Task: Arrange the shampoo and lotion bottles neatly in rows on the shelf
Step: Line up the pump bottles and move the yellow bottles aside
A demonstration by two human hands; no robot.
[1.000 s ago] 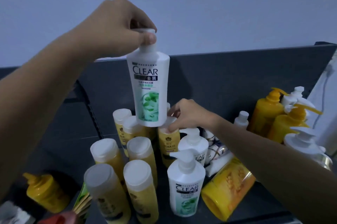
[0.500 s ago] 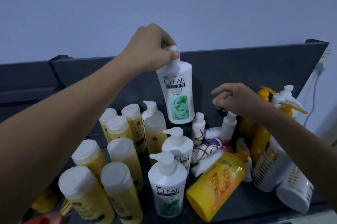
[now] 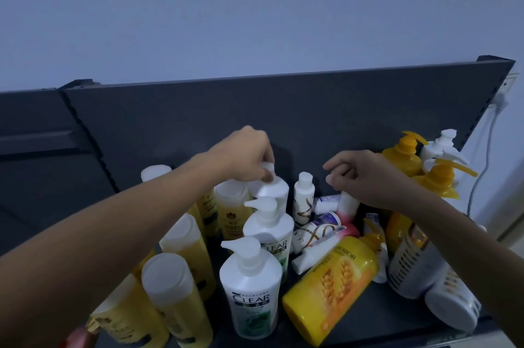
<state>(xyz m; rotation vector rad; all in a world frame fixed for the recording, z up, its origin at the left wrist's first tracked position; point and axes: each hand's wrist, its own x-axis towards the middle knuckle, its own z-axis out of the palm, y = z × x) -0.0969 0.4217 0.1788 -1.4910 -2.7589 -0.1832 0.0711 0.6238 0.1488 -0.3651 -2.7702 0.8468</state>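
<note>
The left hand (image 3: 246, 153) reaches in from the left and pinches the pump head of the rear white pump bottle (image 3: 276, 189) between thumb and fingertips. The bottle stands upright near the shelf's dark back panel (image 3: 312, 109). Its base is hidden, so it cannot be told whether it rests on the shelf (image 3: 368, 322).

The right hand (image 3: 365, 174) hovers just to the right with its fingers curled in and nothing in them, above a small pink-based white bottle (image 3: 347, 206).

In front of the held bottle two more white pump bottles form a column: the middle CLEAR bottle (image 3: 269, 231) and the front CLEAR bottle (image 3: 251, 291), both upright. To the left of them stand yellow bottles with flat white caps (image 3: 175, 291) in rough rows.

Between the hands a small white bottle with a gold swirl (image 3: 303, 201) stands upright. Below it small tubes and bottles lie in a jumble (image 3: 320, 227), and a big yellow bottle (image 3: 329, 291) lies on its side against them.

Farther right are orange-yellow pump bottles (image 3: 402, 155) and white slotted-pattern bottles (image 3: 414, 271) – one upright, one tipped over.
</note>
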